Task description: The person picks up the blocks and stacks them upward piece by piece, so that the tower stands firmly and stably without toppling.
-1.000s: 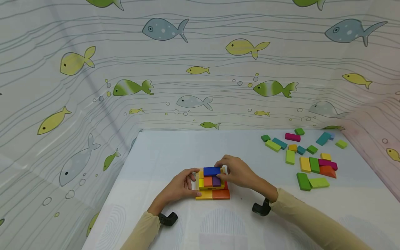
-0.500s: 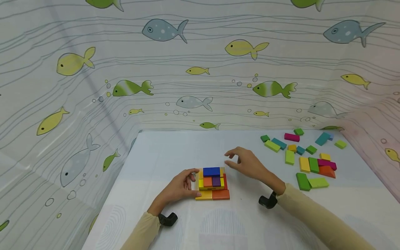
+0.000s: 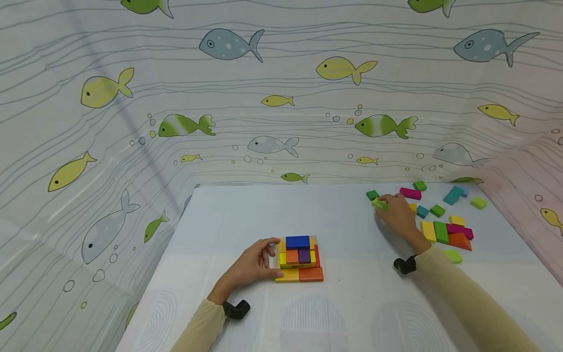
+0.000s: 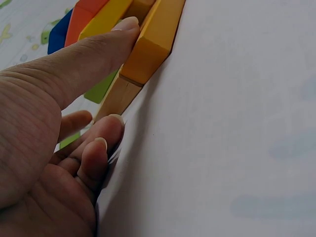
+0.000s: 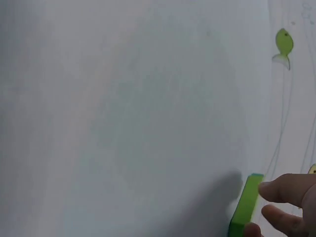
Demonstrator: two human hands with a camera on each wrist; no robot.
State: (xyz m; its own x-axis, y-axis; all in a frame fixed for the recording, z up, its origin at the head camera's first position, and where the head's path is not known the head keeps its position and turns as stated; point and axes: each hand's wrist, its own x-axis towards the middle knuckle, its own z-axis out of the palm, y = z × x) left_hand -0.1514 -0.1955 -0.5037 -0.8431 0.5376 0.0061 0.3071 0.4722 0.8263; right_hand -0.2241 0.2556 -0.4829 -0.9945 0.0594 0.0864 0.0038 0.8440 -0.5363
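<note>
A small stack of coloured blocks [image 3: 297, 252] stands mid-table, a blue block [image 3: 297, 242] on top and orange and purple ones below. My left hand [image 3: 250, 259] is at its left side, index fingertip at the far corner and thumb against the near yellow block [image 4: 148, 49]. In the left wrist view the other fingers hang loosely bent beside a wooden block [image 4: 118, 96]. At the back right my right hand [image 3: 398, 215] pinches a light green block [image 3: 379, 204], its far end hidden by the fingers. The right wrist view shows thumb and fingers at that block [image 5: 246, 205].
Several loose blocks lie at the right: a dark green one [image 3: 372, 195] beside the light green block, a magenta one [image 3: 410, 193], a yellow one [image 3: 428, 231] and an orange one [image 3: 460, 241]. A fish-patterned sheet [image 3: 281, 117] rises behind the table [image 3: 246, 210].
My right hand has left the stack and moved right and back to the light green block, fingers closing on it. The blue block has stayed on top; my left hand has not moved.
</note>
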